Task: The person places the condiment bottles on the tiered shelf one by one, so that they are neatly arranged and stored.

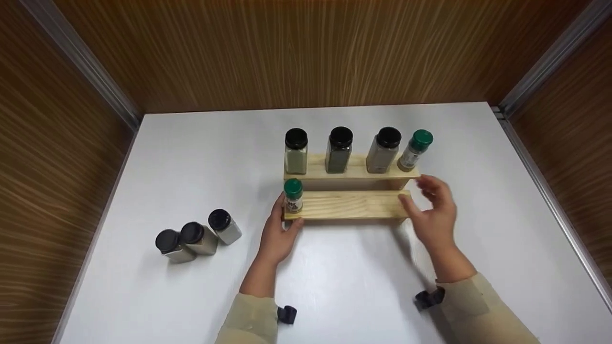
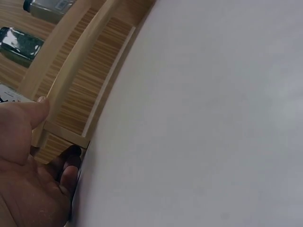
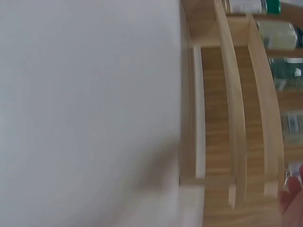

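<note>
1. Nearest are the beige sleeves (image 1: 251, 317), each with a black mount (image 1: 287, 315) at the cuff, above the white bench (image 1: 344, 277).
2. The left hand (image 1: 278, 241) grips the left end of the wooden rack (image 1: 354, 206), thumb on the lower step's front edge, fingers curled round the end.
3. Towards the bench's left edge stand three black-capped jars (image 1: 201, 241); the two nearest that edge appear to touch, the third just beside them.
4. The right hand (image 1: 434, 217) is at the rack's right end, fingers loosely bent and thumb spread apart; I cannot tell whether it touches the wood.
5. The rack stands about midway between the bench's left and right edges. On its lower step, at the left end, is a green-capped jar (image 1: 293, 204), close by the left hand.
6. The upper step (image 1: 315, 166) carries four upright jars in a row: pale green (image 1: 296, 161), dark green (image 1: 338, 160) and greyish (image 1: 381, 158) under black caps, then a small green-capped one (image 1: 409, 158) at the right end.
7. Beyond the bench's far edge rises a wood-grain panel (image 1: 306, 57).
</note>
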`<state>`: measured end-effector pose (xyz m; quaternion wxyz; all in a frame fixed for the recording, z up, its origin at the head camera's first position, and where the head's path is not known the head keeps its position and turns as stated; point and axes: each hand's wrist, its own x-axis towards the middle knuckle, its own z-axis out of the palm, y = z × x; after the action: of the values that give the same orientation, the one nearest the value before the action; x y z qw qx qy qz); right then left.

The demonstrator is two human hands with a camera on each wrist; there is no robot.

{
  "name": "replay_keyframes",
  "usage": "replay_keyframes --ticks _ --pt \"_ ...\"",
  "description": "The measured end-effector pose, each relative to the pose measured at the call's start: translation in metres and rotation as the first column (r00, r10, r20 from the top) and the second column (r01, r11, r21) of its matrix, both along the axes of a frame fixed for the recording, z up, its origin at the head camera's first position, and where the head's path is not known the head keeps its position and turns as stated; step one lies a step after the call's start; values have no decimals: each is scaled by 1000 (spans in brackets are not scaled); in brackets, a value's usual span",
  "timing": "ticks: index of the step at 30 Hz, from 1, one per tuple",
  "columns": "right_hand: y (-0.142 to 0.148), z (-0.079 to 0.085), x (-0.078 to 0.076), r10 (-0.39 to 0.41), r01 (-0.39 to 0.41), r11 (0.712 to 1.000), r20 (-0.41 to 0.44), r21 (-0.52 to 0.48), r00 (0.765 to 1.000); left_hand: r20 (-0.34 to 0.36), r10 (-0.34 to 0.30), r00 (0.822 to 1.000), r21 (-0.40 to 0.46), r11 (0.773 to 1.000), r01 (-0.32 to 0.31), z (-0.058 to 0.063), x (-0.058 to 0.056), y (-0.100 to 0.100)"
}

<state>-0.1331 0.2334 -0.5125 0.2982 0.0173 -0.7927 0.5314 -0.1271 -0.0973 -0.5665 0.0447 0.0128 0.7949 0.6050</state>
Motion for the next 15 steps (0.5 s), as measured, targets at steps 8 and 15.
replay_keyframes --ticks 8,15 --pt "37 -16 -1 129 -41 971 374 -234 919 5 1 1000 0 1000 -1 -1 1 -1" --pt "43 -28 -3 288 -173 945 452 -279 844 -8 -4 1000 0 1000 4 0 0 -1"
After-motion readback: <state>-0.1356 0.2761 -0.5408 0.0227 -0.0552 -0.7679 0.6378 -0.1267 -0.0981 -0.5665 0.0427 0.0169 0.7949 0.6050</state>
